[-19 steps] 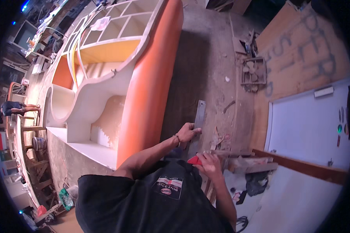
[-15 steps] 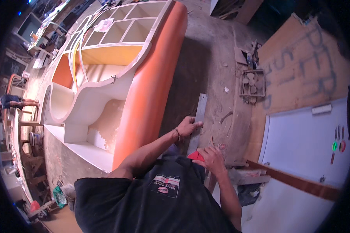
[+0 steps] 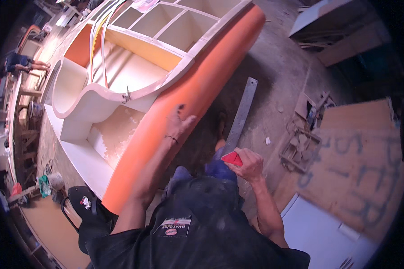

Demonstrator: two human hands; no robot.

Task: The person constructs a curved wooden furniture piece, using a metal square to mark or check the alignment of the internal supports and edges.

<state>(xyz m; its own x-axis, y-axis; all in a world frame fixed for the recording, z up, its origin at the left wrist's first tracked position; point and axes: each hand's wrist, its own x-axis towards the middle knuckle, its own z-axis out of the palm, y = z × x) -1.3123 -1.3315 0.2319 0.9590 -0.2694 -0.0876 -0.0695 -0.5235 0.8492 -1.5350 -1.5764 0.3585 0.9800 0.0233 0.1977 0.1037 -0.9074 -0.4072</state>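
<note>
My right hand [image 3: 250, 164] is closed round the red handle [image 3: 231, 158] of a handsaw. The long grey saw blade [image 3: 241, 117] points away from me, over the floor, its far end up and to the right. My left hand [image 3: 179, 127] is at the orange curved side [image 3: 202, 92] of a large white cabinet, slightly blurred, fingers apart and thumb out to the right. It seems to rest on that surface. A small dark spot [image 3: 181, 107] shows just beyond its fingertips; I cannot tell what it is.
The cabinet has a wavy white edge [image 3: 107, 95] and open compartments, with hoses [image 3: 94, 42] lying across it. At right are a crate of scraps [image 3: 299, 145] and a plywood sheet [image 3: 354, 152]. A black chair [image 3: 83, 210] stands at lower left; another person [image 3: 22, 62] bends at far left.
My left hand has left the saw blade and moved left onto the orange side. The saw stays in my right hand. My view has turned, bringing the cabinet closer and the chair into sight.
</note>
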